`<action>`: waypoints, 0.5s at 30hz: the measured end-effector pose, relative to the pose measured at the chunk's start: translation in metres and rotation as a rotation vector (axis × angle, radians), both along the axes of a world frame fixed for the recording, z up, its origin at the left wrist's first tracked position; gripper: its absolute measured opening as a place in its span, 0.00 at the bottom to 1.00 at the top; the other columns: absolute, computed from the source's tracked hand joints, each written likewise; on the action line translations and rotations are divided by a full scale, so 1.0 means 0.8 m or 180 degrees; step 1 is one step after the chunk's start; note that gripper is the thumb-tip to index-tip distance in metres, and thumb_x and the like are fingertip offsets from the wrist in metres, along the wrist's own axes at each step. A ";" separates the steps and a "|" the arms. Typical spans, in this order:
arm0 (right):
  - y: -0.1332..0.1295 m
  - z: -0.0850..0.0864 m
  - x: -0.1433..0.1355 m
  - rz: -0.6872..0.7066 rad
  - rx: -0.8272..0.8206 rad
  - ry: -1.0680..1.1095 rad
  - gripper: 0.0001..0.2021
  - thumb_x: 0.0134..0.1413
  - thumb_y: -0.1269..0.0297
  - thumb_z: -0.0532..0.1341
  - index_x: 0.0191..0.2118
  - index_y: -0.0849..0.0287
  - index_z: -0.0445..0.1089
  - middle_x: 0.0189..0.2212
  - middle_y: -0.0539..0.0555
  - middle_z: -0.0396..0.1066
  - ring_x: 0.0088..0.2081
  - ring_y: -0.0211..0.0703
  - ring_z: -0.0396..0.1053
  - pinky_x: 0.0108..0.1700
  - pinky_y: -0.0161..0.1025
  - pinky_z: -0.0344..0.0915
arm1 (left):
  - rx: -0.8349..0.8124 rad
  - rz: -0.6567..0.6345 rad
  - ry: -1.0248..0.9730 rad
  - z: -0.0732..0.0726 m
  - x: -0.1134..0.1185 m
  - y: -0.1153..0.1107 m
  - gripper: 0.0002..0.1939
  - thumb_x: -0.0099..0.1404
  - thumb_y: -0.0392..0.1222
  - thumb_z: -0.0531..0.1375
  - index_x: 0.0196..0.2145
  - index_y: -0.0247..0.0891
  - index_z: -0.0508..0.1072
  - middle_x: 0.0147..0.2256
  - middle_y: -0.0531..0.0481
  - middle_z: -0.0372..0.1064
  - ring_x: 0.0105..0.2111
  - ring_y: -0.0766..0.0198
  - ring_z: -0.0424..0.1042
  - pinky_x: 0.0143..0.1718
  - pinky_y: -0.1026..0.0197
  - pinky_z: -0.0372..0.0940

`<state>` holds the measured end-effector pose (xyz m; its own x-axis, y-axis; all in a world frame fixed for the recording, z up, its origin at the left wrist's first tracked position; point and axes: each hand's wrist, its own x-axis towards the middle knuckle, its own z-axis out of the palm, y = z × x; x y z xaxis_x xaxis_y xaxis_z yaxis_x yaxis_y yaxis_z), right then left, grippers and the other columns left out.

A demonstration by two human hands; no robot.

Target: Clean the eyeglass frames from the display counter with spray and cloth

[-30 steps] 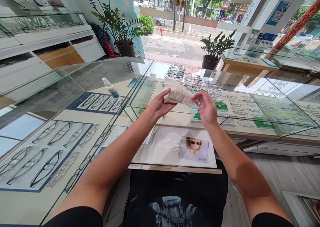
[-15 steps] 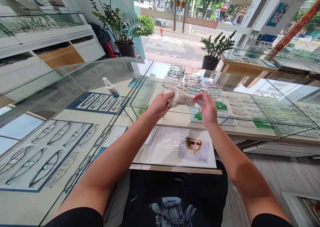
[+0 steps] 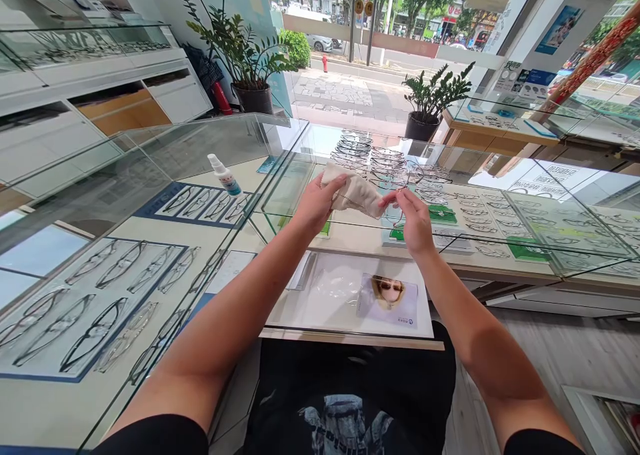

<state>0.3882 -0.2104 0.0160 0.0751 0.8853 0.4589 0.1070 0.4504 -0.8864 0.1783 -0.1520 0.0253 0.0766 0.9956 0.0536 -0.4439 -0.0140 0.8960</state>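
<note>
Above the glass counter, my left hand (image 3: 319, 203) is closed on a cream cloth (image 3: 357, 193), its thumb on top. The cloth stretches right towards my right hand (image 3: 414, 220), whose thumb and fingers pinch something thin and clear by the cloth's right end; it looks like part of a pair of glasses, too small to make out fully. Whatever the cloth wraps is hidden. A white spray bottle (image 3: 225, 177) with blue liquid stands on the glass to the left.
Under the glass (image 3: 285, 175) lie rows of eyeglasses (image 3: 387, 165) and a tray of frames (image 3: 100, 288) at left. A card with a face (image 3: 389, 298) lies near my body. Potted plants (image 3: 423, 125) stand beyond the counter.
The cloth's left end is slightly higher and its right end lower, tilting it more. My left hand has shifted a little left and up; my right fingers have changed their pinch.
</note>
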 end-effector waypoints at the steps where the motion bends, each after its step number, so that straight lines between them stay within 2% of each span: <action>1: -0.001 0.000 0.001 0.0034 -0.0005 -0.0086 0.19 0.73 0.46 0.60 0.36 0.51 0.81 0.37 0.54 0.82 0.47 0.53 0.74 0.59 0.51 0.67 | 0.0007 -0.0032 0.0027 0.000 -0.001 0.000 0.28 0.51 0.52 0.82 0.44 0.37 0.80 0.39 0.47 0.82 0.37 0.59 0.79 0.35 0.62 0.71; 5: -0.004 -0.001 -0.001 0.0512 -0.0154 -0.0384 0.20 0.74 0.44 0.59 0.38 0.50 0.82 0.38 0.54 0.82 0.48 0.54 0.74 0.62 0.53 0.64 | 0.0111 -0.0189 0.0139 0.001 -0.002 -0.001 0.27 0.52 0.51 0.81 0.44 0.37 0.80 0.37 0.49 0.80 0.33 0.63 0.76 0.30 0.64 0.64; 7: -0.006 -0.001 -0.004 0.0693 -0.0267 -0.0479 0.21 0.74 0.43 0.59 0.39 0.51 0.82 0.37 0.54 0.82 0.48 0.54 0.73 0.62 0.53 0.63 | 0.0178 -0.0272 0.0178 0.001 -0.001 -0.003 0.27 0.52 0.50 0.81 0.45 0.37 0.80 0.37 0.49 0.80 0.32 0.64 0.75 0.30 0.64 0.64; 10: -0.008 -0.002 -0.008 0.0803 -0.0334 -0.0573 0.22 0.73 0.41 0.59 0.37 0.51 0.81 0.38 0.54 0.82 0.47 0.54 0.72 0.60 0.53 0.62 | 0.0276 -0.0386 0.0178 0.004 0.001 -0.007 0.25 0.54 0.51 0.80 0.45 0.37 0.80 0.37 0.49 0.79 0.33 0.63 0.75 0.31 0.63 0.67; 15: -0.006 -0.003 -0.007 0.0773 -0.0345 -0.0600 0.23 0.74 0.42 0.59 0.36 0.52 0.81 0.38 0.55 0.82 0.48 0.53 0.70 0.59 0.51 0.63 | 0.0208 -0.0536 0.0057 0.007 -0.002 -0.006 0.20 0.57 0.51 0.76 0.41 0.37 0.81 0.34 0.49 0.77 0.30 0.64 0.71 0.29 0.63 0.65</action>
<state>0.3826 -0.2154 0.0134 -0.2217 0.9113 0.3468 0.1749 0.3871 -0.9053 0.1768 -0.1570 0.0308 0.2436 0.9630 0.1150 -0.4289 0.0006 0.9034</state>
